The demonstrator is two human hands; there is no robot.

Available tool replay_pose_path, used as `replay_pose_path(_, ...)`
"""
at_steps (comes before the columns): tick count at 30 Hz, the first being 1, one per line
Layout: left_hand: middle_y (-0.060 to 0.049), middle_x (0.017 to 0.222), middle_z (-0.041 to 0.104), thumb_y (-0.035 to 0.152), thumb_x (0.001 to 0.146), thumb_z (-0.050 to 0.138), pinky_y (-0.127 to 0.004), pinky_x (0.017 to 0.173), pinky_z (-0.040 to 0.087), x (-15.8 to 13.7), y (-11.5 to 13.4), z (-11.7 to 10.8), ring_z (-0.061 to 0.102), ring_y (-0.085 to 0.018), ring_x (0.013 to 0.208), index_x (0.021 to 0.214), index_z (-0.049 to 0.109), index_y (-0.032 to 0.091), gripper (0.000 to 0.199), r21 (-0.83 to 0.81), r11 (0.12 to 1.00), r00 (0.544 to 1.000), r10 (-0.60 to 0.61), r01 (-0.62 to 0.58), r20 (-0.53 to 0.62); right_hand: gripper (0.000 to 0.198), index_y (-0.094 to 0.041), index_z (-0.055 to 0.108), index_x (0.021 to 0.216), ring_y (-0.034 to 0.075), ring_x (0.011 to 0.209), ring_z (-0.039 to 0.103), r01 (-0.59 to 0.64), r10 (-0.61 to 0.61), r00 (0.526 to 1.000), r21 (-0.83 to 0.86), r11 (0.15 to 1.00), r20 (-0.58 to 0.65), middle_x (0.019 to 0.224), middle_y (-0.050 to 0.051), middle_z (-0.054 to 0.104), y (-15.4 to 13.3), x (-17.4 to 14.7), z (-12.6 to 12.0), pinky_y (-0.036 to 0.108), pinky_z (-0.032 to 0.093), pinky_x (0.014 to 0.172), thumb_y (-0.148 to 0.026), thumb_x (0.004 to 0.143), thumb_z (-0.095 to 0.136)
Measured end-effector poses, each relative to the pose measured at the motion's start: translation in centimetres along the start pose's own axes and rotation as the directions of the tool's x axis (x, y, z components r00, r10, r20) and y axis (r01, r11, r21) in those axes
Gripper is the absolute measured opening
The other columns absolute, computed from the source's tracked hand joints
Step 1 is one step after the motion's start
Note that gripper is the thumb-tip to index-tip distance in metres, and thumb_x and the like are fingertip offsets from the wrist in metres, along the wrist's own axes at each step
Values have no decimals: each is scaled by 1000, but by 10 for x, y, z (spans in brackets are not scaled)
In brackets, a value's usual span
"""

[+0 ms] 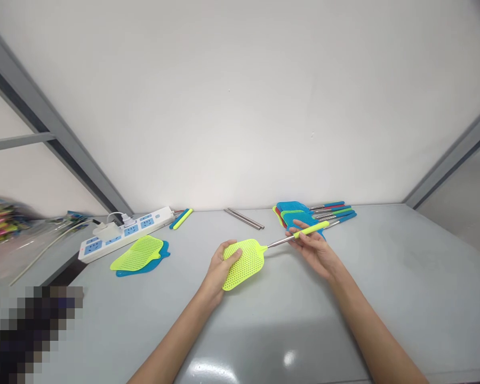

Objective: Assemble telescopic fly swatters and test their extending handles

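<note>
A yellow-green fly swatter [246, 262] with a perforated paddle is held up over the grey table. My left hand [220, 269] grips the paddle's left side, thumb on top. At the other end, my right hand [314, 248] has its fingers around the swatter where the metal rod meets the yellow-green grip. Just behind my right hand lies a pile of fly swatters [294, 213], with blue, red and green parts showing; my fingers hide some of it. Two bare metal rods [244, 218] rest near the wall, beyond the held paddle.
Two loose swatter heads [138, 253], one yellow-green over one blue, lie at the left. Behind them stands a white power strip [128, 232] with a plugged-in cable. Blue and yellow-green grip tubes [181, 218] lie beside it. Plastic-bagged items [8, 224] sit far left.
</note>
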State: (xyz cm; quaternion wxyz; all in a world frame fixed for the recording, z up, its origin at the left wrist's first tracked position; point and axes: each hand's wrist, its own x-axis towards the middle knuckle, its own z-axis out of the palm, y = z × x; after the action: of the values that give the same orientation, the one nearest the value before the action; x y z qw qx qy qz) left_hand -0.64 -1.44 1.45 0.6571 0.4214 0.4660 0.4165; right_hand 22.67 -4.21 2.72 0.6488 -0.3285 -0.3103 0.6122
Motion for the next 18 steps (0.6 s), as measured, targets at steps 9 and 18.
replay_pose_path(9, -1, 76, 58, 38, 61, 64, -24, 54, 46, -8, 11, 5, 58, -16, 64, 99, 48, 21, 45, 99, 990, 992, 105, -99, -63, 21, -18, 58, 77, 19, 95, 55, 8, -11, 999, -67, 998, -48, 88, 4, 63, 10, 0, 2, 31, 44, 82, -29, 61, 67)
replay_pose_path(18, -1, 77, 59, 38, 62, 63, -23, 55, 45, -7, 1, 6, 58, -15, 63, 101, 48, 21, 45, 107, 977, 977, 192, -182, -91, 20, -18, 57, 77, 19, 92, 57, 14, -20, 994, -53, 998, -103, 85, 3, 63, 16, 2, 1, 30, 46, 79, -29, 63, 66)
